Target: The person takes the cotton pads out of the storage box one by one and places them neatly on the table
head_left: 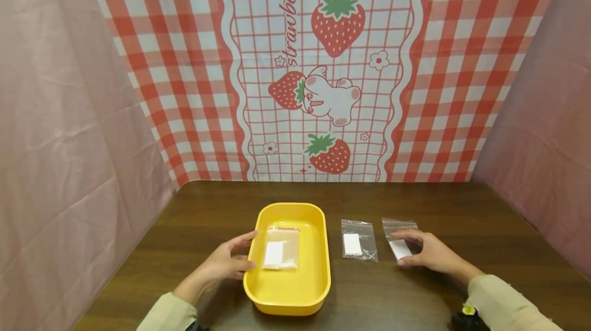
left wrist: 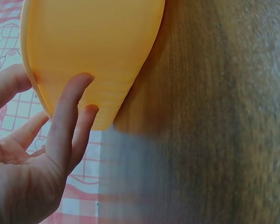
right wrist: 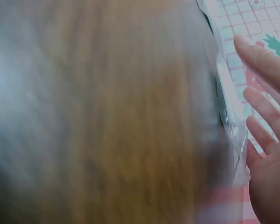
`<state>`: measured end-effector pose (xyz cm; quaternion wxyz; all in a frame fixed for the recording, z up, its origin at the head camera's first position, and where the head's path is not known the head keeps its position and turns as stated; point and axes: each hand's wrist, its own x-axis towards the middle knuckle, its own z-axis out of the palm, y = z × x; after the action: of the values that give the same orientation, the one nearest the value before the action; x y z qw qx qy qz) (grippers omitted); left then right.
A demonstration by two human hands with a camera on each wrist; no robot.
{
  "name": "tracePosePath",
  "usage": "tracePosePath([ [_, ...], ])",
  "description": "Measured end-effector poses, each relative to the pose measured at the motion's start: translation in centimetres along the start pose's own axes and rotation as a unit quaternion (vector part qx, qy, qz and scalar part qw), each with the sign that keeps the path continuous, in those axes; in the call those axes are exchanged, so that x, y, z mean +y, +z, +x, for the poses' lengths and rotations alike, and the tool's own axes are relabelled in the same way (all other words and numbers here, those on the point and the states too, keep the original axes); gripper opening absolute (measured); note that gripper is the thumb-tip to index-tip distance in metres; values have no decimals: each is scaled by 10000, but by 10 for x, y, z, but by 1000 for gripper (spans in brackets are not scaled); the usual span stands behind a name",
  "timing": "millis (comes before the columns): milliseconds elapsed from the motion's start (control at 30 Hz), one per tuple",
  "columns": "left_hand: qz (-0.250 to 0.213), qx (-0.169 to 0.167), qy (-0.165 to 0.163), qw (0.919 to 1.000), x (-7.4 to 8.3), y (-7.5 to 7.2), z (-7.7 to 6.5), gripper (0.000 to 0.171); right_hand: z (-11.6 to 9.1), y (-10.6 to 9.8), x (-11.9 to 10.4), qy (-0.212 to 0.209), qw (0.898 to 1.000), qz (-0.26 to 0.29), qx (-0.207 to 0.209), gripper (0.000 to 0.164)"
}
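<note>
A deep yellow tray (head_left: 295, 296) stands on the table, with a small clear zip bag (head_left: 290, 250) holding a white block inside it. My left hand (head_left: 226, 260) holds the tray by its left rim; in the left wrist view, fingers (left wrist: 67, 112) lie against the outer wall while another passes behind the rim. Over the rightmost zip bag (head_left: 400, 226), which also has a white block in it, is my right hand (head_left: 431, 253), thumb and fingers spread around the block. Between tray and right hand lies another zip bag (head_left: 368, 244) with a white block.
The dark wooden table (head_left: 369, 297) is backed by a strawberry-print checked cloth (head_left: 318, 115). Pink curtains (head_left: 78, 115) hang at both sides. A dark object with a yellow flower shape (head_left: 468, 309) sits by the right sleeve.
</note>
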<state>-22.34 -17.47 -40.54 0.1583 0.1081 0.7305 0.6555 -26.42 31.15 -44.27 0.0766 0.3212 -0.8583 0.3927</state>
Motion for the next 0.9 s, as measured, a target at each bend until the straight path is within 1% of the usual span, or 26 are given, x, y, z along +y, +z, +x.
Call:
tracePosePath([
  [67, -16, -25, 5, 10000, 0, 0, -1, 73, 0, 3, -3, 172, 9997, 144, 118, 53],
  [167, -21, -19, 6, 10000, 0, 0, -1, 73, 0, 6, -10, 395, 9984, 201, 340, 52],
  [367, -32, -15, 17, 10000, 0, -1, -1, 73, 4, 11, -22, 876, 9928, -82, 813, 49],
  [433, -52, -40, 16, 10000, 0, -1, -1, 73, 5, 13, -26, 994, 9904, -84, 953, 48],
  [633, -64, -39, 4, 10000, 0, -1, -1, 73, 10, 22, -33, 1034, 9871, 186, 1210, 44],
  [767, -32, -19, 1, 10000, 0, -1, -2, 73, 16, 26, -37, 1099, 9851, 245, 1302, 45],
  [900, -11, -14, -10, 10000, 1, -1, -2, 73, 23, 30, -40, 1033, 9849, 393, 1329, 47],
])
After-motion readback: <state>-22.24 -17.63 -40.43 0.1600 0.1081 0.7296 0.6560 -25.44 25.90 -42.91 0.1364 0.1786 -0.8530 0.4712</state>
